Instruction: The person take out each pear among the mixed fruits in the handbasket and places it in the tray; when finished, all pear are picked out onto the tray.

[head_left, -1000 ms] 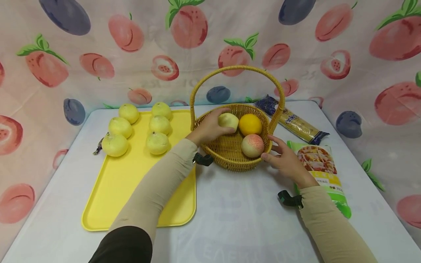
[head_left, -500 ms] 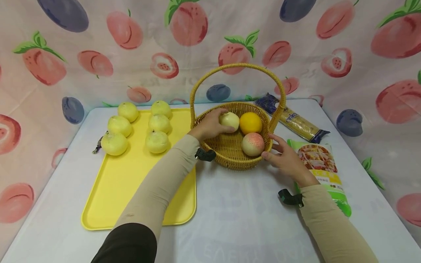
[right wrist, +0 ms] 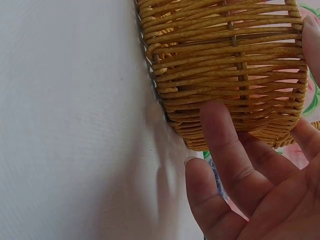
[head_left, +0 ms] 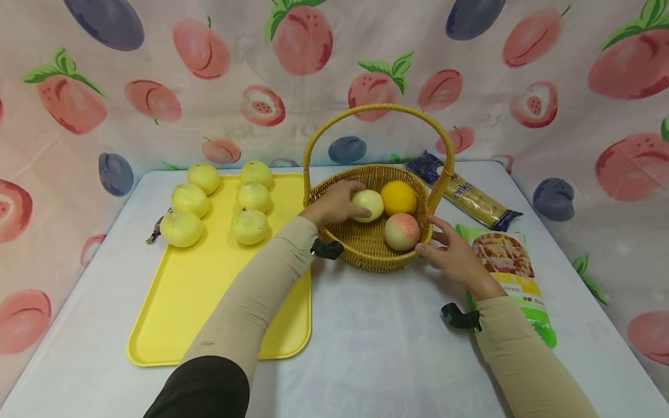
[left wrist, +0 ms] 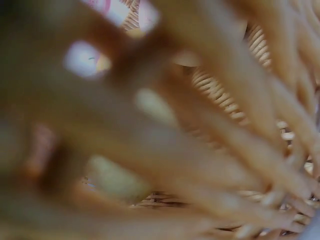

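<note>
In the head view, my left hand [head_left: 337, 203] reaches inside the wicker basket [head_left: 366, 264] and holds a pale yellow-green round fruit [head_left: 369, 204], fingers on its far side and thumb on the near side. An orange [head_left: 399, 198] and a peach [head_left: 402, 231] sit beside it in the basket. My right hand [head_left: 452, 252] steadies the basket at its right rim. The right wrist view shows the thumb at the rim and the fingers along the woven outer wall [right wrist: 225, 65]. Blurred weave [left wrist: 225, 145] fills most of the left wrist view, and the left hand cannot be made out there.
Left of the basket lies a yellow tray [head_left: 209, 302] with several pale yellow fruits [head_left: 250, 225] in two rows. A pasta packet [head_left: 470, 197] and a green food bag [head_left: 509, 273] lie on the right. The basket's tall handle [head_left: 378, 107] arches overhead.
My left hand has lowered the pale fruit and shifted it slightly right and nearer, against the orange. My right hand has stayed at the basket's rim.
</note>
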Motion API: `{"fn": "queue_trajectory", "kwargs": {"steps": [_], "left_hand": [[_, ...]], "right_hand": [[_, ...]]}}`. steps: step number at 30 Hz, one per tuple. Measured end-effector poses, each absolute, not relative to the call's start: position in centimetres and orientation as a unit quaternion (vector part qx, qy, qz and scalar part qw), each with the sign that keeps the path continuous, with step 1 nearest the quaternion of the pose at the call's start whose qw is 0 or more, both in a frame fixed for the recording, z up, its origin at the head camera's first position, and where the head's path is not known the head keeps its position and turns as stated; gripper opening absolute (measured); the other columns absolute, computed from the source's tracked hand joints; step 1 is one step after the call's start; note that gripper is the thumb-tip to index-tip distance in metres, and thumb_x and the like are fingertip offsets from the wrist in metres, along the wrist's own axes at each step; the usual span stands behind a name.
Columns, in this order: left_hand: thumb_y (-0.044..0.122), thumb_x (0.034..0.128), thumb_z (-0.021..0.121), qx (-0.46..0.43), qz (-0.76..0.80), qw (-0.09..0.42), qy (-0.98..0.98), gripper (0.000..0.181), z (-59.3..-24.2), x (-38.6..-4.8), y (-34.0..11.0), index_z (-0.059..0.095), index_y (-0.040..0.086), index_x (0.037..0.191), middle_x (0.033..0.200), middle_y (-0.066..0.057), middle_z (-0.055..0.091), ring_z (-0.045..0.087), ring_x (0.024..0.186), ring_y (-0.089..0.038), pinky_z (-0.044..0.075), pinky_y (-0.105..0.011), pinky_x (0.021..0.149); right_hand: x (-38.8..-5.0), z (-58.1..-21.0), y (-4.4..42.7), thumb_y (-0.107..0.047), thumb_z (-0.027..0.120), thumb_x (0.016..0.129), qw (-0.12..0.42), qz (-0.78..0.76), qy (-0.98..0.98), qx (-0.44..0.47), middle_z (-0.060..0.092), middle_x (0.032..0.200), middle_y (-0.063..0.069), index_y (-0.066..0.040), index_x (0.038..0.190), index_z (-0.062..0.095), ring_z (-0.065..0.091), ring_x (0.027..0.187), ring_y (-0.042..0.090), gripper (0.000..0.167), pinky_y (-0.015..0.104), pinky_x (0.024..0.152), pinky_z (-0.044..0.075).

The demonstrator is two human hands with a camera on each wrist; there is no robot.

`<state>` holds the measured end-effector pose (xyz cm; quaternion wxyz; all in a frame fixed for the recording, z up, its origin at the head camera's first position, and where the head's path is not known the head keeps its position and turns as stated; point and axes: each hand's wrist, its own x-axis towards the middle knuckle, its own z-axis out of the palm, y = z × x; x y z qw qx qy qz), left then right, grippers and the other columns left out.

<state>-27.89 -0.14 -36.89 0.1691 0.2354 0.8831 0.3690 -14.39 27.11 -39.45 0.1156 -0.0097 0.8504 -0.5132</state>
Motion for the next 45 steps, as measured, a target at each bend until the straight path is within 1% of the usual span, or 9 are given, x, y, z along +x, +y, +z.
{"fn": "queue_trajectory", "kwargs": {"steps": [4, 8, 12, 19, 23, 29, 34, 40, 45], "left_hand": [[0.032, 0.0891, 0.078, 0.241, 0.358, 0.198, 0.880, 0.069, -36.90, -27.87, -0.30, 0.048, 0.011, 0.147, 0.146, -0.010, 0.047, 0.046, 0.127, -0.024, 0.044, -0.039, 0.099], [0.029, 0.0888, 0.078, 0.246, 0.361, 0.209, 0.875, 0.067, -36.89, -27.79, -0.43, 0.046, 0.013, 0.145, 0.140, -0.010, 0.052, 0.052, 0.117, -0.024, 0.045, -0.040, 0.096], [0.028, 0.0889, 0.078, 0.252, 0.365, 0.211, 0.871, 0.063, -36.79, -27.71, -0.47, 0.045, 0.014, 0.141, 0.133, -0.012, 0.054, 0.055, 0.111, -0.026, 0.046, -0.041, 0.094], [0.029, 0.0877, 0.078, 0.262, 0.339, 0.217, 0.877, 0.083, -36.86, -27.76, -0.29, 0.032, 0.016, 0.155, 0.144, -0.012, 0.049, 0.053, 0.117, -0.026, 0.044, -0.042, 0.097], [0.030, 0.0866, 0.079, 0.284, 0.306, 0.216, 0.882, 0.085, -37.05, -27.72, -0.08, 0.033, 0.016, 0.156, 0.147, -0.009, 0.047, 0.050, 0.122, -0.024, 0.042, -0.041, 0.101], [0.033, 0.0861, 0.080, 0.284, 0.295, 0.219, 0.885, 0.086, -37.07, -27.43, 0.04, 0.033, 0.018, 0.156, 0.145, -0.008, 0.049, 0.053, 0.119, -0.024, 0.043, -0.041, 0.099], [0.032, 0.0877, 0.078, 0.295, 0.303, 0.199, 0.884, 0.081, -37.09, -27.42, 0.03, 0.036, 0.015, 0.155, 0.144, -0.008, 0.049, 0.052, 0.119, -0.024, 0.043, -0.041, 0.099], [0.028, 0.0870, 0.078, 0.291, 0.361, 0.163, 0.871, 0.076, -37.27, -27.56, -0.03, 0.041, 0.012, 0.151, 0.140, -0.008, 0.052, 0.053, 0.116, -0.023, 0.044, -0.040, 0.098], [0.024, 0.0889, 0.075, 0.284, 0.420, 0.129, 0.852, 0.073, -37.39, -27.70, -0.19, 0.040, 0.010, 0.152, 0.142, -0.009, 0.050, 0.055, 0.112, -0.022, 0.047, -0.040, 0.094]], "right_hand": [[-14.41, -39.41, 27.03, -0.045, 0.067, 0.095, 0.119, -0.511, 0.851, -0.007, 0.030, 0.156, 0.028, -0.023, 0.163, 0.014, 0.034, 0.140, 0.046, 0.089, 0.061, 0.101, 0.043], [-14.45, -39.31, 26.95, -0.047, 0.067, 0.095, 0.123, -0.508, 0.852, -0.003, 0.030, 0.156, 0.027, -0.024, 0.163, 0.013, 0.033, 0.140, 0.046, 0.090, 0.062, 0.101, 0.041], [-14.51, -39.17, 26.90, -0.048, 0.067, 0.094, 0.123, -0.505, 0.854, 0.001, 0.029, 0.157, 0.027, -0.024, 0.163, 0.013, 0.034, 0.140, 0.046, 0.091, 0.061, 0.102, 0.042], [-14.52, -39.07, 26.88, -0.048, 0.067, 0.094, 0.125, -0.505, 0.854, 0.004, 0.029, 0.156, 0.028, -0.024, 0.163, 0.013, 0.034, 0.140, 0.047, 0.090, 0.062, 0.101, 0.042], [-14.46, -39.13, 26.93, -0.048, 0.067, 0.094, 0.123, -0.503, 0.855, 0.002, 0.029, 0.157, 0.028, -0.024, 0.163, 0.014, 0.033, 0.140, 0.047, 0.090, 0.062, 0.102, 0.041], [-14.37, -39.21, 26.96, -0.045, 0.067, 0.095, 0.118, -0.508, 0.853, -0.004, 0.028, 0.157, 0.028, -0.023, 0.163, 0.014, 0.032, 0.141, 0.047, 0.089, 0.063, 0.102, 0.040], [-14.34, -39.25, 26.94, -0.045, 0.067, 0.095, 0.120, -0.512, 0.851, -0.006, 0.030, 0.156, 0.028, -0.023, 0.163, 0.014, 0.034, 0.140, 0.046, 0.089, 0.061, 0.100, 0.043], [-14.31, -39.28, 26.96, -0.044, 0.066, 0.096, 0.119, -0.512, 0.851, -0.006, 0.030, 0.156, 0.028, -0.023, 0.163, 0.014, 0.035, 0.139, 0.046, 0.088, 0.060, 0.099, 0.044], [-14.30, -39.18, 27.00, -0.043, 0.066, 0.096, 0.118, -0.513, 0.850, -0.007, 0.029, 0.156, 0.028, -0.022, 0.163, 0.014, 0.035, 0.139, 0.046, 0.087, 0.060, 0.100, 0.044]]}}
